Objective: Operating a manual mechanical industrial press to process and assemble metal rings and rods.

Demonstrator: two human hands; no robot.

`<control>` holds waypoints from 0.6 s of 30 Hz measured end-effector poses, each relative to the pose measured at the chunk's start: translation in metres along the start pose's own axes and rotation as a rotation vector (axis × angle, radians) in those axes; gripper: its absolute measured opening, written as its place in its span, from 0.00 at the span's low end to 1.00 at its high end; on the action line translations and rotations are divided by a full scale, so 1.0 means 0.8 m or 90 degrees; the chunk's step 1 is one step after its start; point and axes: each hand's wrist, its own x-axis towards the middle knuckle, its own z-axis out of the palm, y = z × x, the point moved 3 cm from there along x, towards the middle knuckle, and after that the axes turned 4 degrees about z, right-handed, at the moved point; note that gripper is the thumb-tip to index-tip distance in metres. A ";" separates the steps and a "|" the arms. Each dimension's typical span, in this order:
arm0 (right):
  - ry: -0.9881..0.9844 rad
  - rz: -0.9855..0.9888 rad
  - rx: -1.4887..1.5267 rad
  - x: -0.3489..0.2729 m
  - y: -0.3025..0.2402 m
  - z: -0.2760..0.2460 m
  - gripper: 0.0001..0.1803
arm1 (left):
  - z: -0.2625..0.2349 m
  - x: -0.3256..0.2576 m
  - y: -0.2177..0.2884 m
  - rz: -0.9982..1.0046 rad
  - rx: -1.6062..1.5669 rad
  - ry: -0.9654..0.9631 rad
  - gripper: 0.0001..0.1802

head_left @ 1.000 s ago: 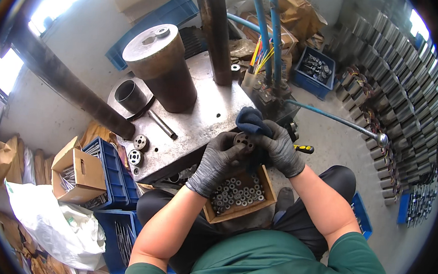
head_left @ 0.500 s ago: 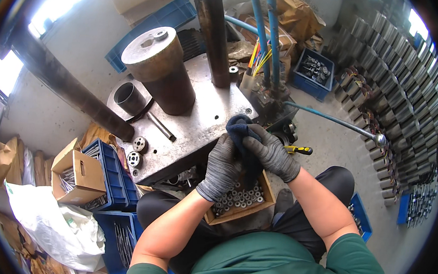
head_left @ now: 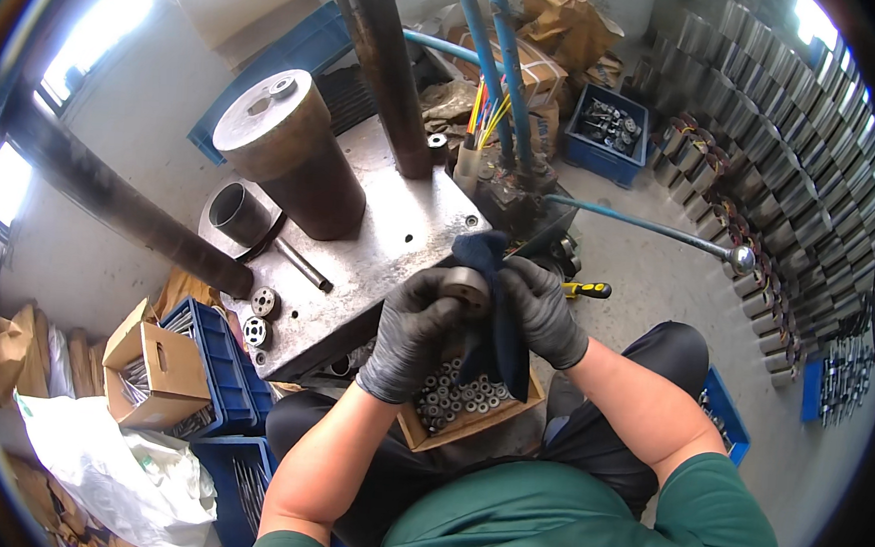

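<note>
My left hand [head_left: 409,332], in a grey glove, is closed around a short round metal part [head_left: 465,290] and holds it up in front of me. My right hand [head_left: 547,315], also gloved, grips a dark blue cloth [head_left: 503,353] that hangs beside the part and seems to touch it. Below both hands, between my knees, a shallow box [head_left: 483,423] holds many small round metal pieces [head_left: 455,400]. Just right of my right hand lies a tool with a yellow and black handle [head_left: 589,290]; its other end is hidden.
Ahead stands a metal press table [head_left: 387,205] carrying a tall cylinder [head_left: 308,180], a collar [head_left: 239,213], a thin tube [head_left: 303,265] and two slotted discs [head_left: 264,303]. A blue lever [head_left: 651,226] juts rightward. Blue crates [head_left: 227,361] flank my left; stacked metal cylinders [head_left: 767,123] line the right.
The hands have moved apart. The round metal part, hidden before, now shows in my left hand, and the cloth hangs longer from my right. The whole view has shifted slightly.
</note>
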 end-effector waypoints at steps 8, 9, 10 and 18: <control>0.142 -0.367 -0.617 0.041 -0.056 -0.055 0.23 | -0.039 0.018 0.062 0.183 0.180 0.162 0.23; 0.192 -0.318 -0.659 0.049 -0.056 -0.083 0.25 | -0.045 0.023 0.070 0.193 0.313 0.185 0.25; 0.241 -0.267 -0.698 0.050 -0.054 -0.106 0.26 | -0.045 0.026 0.074 0.212 0.399 0.238 0.22; 0.112 0.035 -1.011 0.061 -0.015 -0.140 0.21 | -0.112 0.036 0.076 0.173 0.874 0.288 0.21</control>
